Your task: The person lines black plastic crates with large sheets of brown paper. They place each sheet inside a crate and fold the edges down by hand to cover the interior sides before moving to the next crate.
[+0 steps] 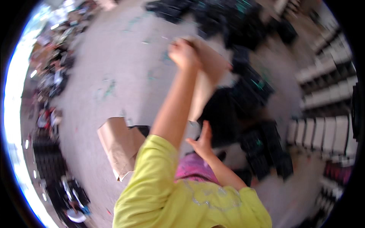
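My left hand (184,53) is stretched out ahead at the end of a raised arm, fingers curled around the edge of a brown paper bag (213,62). The bag hangs to the right of that arm, looks flattish, and is smeared by motion. My right hand (203,144) is lower and closer to my body, its thumb and fingers spread, with nothing in it. A gap lies between it and the bag's lower end. Another brown paper bag (119,146), creased, stands on the floor to the left, beside a dark object partly hidden by my left arm.
Black bundles (235,22) lie heaped on the grey floor (110,60) at the far side; more black stacked pieces (266,148) are at the right. Rows of pale boxes (323,133) line the right edge. Green scraps (108,88) dot the floor. Piled goods (53,72) run along the left.
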The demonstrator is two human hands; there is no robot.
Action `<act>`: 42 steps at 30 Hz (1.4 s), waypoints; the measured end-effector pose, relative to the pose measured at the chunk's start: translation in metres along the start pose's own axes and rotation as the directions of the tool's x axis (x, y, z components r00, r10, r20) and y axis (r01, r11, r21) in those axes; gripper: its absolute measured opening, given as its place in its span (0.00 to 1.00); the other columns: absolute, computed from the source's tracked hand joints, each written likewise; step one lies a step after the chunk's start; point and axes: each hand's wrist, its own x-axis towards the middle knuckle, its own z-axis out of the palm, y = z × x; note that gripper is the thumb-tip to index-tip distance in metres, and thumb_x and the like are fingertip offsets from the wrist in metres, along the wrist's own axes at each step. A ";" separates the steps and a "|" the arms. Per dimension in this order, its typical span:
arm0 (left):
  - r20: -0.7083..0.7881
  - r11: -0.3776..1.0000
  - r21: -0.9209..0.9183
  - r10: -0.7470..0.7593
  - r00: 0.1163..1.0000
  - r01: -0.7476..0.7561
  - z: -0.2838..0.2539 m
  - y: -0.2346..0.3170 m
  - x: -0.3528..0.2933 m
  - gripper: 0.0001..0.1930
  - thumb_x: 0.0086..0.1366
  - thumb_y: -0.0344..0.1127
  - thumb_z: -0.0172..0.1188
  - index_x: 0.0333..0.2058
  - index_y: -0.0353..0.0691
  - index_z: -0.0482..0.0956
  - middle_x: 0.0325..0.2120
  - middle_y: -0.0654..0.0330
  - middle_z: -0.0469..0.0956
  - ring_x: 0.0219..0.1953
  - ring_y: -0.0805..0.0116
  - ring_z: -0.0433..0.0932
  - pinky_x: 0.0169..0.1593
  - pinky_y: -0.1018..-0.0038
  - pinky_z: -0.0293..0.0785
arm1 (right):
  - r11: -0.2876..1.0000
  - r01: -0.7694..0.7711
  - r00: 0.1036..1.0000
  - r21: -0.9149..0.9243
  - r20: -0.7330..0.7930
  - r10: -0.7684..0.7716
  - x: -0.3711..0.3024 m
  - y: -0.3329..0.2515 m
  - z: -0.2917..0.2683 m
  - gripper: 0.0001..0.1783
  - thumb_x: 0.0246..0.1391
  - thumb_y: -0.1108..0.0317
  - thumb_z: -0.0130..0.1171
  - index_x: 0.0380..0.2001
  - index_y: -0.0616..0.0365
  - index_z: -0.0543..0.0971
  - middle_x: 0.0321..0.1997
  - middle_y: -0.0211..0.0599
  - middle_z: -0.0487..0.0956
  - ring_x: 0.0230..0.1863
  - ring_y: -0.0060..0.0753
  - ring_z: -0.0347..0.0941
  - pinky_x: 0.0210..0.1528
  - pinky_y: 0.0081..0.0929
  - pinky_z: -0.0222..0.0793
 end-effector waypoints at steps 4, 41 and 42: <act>0.059 0.994 -0.094 0.066 0.996 -0.060 0.006 0.036 -0.050 0.07 0.62 0.37 0.52 0.28 0.41 0.69 0.20 0.67 0.69 0.23 0.78 0.67 0.27 0.79 0.65 | 0.963 0.258 0.957 0.082 -0.159 -0.243 0.058 0.007 0.008 0.45 0.33 0.67 0.70 0.54 0.69 0.59 0.56 0.60 0.61 0.57 0.59 0.58 0.58 0.44 0.54; 0.097 0.466 0.672 -0.826 0.555 0.575 -0.263 -0.133 -0.206 0.23 0.60 0.44 0.55 0.48 0.35 0.67 0.40 0.58 0.74 0.41 0.65 0.73 0.46 0.70 0.69 | 0.247 -0.638 0.708 0.730 0.430 0.560 0.002 0.073 -0.172 0.14 0.56 0.59 0.53 0.35 0.60 0.72 0.35 0.32 0.75 0.38 0.23 0.71 0.42 0.23 0.67; 0.151 0.444 0.605 -0.879 0.452 0.661 -0.264 -0.137 -0.210 0.23 0.59 0.42 0.56 0.48 0.34 0.67 0.41 0.58 0.74 0.41 0.65 0.73 0.46 0.69 0.69 | 0.186 -0.670 0.677 0.719 0.488 0.551 -0.003 0.071 -0.177 0.17 0.56 0.57 0.52 0.39 0.61 0.72 0.40 0.32 0.75 0.41 0.26 0.72 0.45 0.26 0.67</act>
